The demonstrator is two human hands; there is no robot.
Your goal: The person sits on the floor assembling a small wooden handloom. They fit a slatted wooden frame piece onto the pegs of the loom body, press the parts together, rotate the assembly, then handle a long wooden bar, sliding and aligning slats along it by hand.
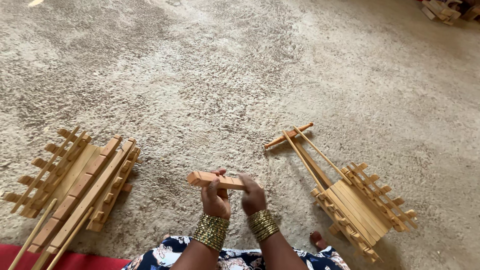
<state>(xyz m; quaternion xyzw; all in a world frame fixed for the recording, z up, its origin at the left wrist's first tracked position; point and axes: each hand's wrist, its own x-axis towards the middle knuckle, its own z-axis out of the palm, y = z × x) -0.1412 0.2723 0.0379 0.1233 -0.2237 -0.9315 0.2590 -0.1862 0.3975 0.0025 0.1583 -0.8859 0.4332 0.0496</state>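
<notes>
A short notched wooden bar (pixel 212 179) is held level in front of me, just above the rough concrete floor (pixel 240 75). My left hand (pixel 215 197) grips it from below near its middle, thumb on top. My right hand (pixel 252 194) holds the bar's right end with the fingers curled over it. Both wrists wear stacks of gold bangles. Left of my hands lies a slatted wooden frame (pixel 75 187) with pegged side rails. To the right lies a similar small wooden cart frame (pixel 357 202) with two long thin shafts and a crossbar (pixel 289 135) at their far end.
A red mat edge (pixel 70 261) shows at the bottom left. My lap in a floral dress (pixel 175 252) fills the bottom middle, and a toe (pixel 317 238) shows beside the right frame. Wood scraps (pixel 442 9) are piled at the far top right.
</notes>
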